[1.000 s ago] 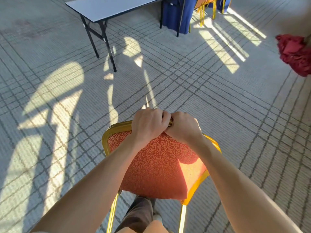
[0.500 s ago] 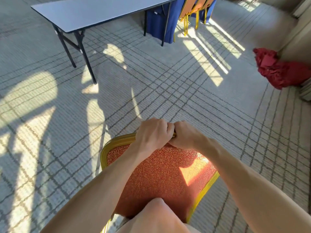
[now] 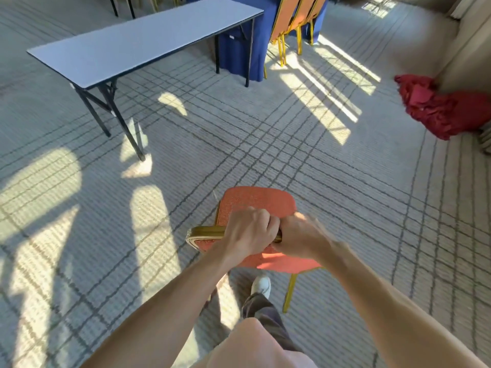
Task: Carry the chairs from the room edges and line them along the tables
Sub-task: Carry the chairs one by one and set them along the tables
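Folding table stands ahead-left of the chair, red cloth right.

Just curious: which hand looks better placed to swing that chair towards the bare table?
Probably the left hand: it grips the chair frame on the side nearer the table; the right hand is blurred.

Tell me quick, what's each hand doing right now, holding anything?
Left hand: closed grip round the gold top rail of the red chair.
Right hand: blurred, but appears closed on the same rail, right beside the left.
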`<act>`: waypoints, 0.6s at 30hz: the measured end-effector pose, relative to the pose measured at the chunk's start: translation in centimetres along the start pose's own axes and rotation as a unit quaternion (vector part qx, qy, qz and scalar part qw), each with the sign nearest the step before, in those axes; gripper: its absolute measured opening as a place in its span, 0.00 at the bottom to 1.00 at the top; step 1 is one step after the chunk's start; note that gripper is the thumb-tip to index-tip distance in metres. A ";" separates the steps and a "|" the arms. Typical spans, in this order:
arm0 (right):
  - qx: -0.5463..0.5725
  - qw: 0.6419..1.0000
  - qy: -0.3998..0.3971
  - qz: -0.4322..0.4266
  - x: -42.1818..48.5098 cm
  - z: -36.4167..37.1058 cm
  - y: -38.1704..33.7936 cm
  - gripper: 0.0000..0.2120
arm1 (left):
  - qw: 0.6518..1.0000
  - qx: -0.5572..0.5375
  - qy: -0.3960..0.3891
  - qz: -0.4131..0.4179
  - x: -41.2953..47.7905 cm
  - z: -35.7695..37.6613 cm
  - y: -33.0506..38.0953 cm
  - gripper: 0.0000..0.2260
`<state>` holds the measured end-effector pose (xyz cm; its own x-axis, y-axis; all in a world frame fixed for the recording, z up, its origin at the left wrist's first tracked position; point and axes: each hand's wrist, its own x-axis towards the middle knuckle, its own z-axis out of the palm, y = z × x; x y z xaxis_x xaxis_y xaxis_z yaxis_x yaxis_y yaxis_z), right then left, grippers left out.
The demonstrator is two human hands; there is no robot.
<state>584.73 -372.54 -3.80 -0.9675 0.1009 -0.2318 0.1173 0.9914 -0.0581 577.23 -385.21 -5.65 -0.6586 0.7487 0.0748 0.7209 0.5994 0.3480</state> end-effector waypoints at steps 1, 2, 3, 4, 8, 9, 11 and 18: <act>0.004 1.000 -0.007 -0.007 0.7 0.5 0.6 0.13 | 1.000 0.003 -0.010 0.012 0.6 0.5 -0.3 0.22; 0.015 1.000 -0.012 -0.014 1.8 0.8 1.7 0.13 | 1.000 -0.004 -0.020 0.020 1.7 1.2 -0.6 0.20; 0.024 0.999 -0.019 -0.020 3.0 0.7 2.8 0.13 | 0.999 -0.021 -0.023 0.024 3.1 1.8 -0.9 0.20; 0.022 0.999 -0.024 -0.028 4.1 0.3 3.8 0.12 | 0.999 -0.036 -0.020 0.018 4.4 2.0 -1.1 0.20; 0.029 0.999 0.019 -0.005 9.7 -2.0 8.8 0.14 | 0.999 -0.047 0.024 0.004 11.7 1.9 -1.3 0.20; 0.047 0.998 0.039 0.013 11.3 -2.3 10.0 0.14 | 0.998 -0.044 0.042 -0.004 13.9 1.7 -1.5 0.21; 0.084 0.992 0.084 0.037 14.7 -3.2 11.7 0.13 | 0.997 -0.031 0.070 -0.024 18.3 0.9 -2.3 0.22; 0.127 0.980 0.146 0.045 24.0 -7.5 17.4 0.06 | 0.996 -0.035 0.066 -0.042 30.8 -1.4 -4.3 0.23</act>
<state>561.87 -352.27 -3.10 -0.9690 0.2439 0.0391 0.2216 0.9283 -0.2986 553.55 -365.07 -3.54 -0.7424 0.6499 0.1626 0.6478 0.6346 0.4216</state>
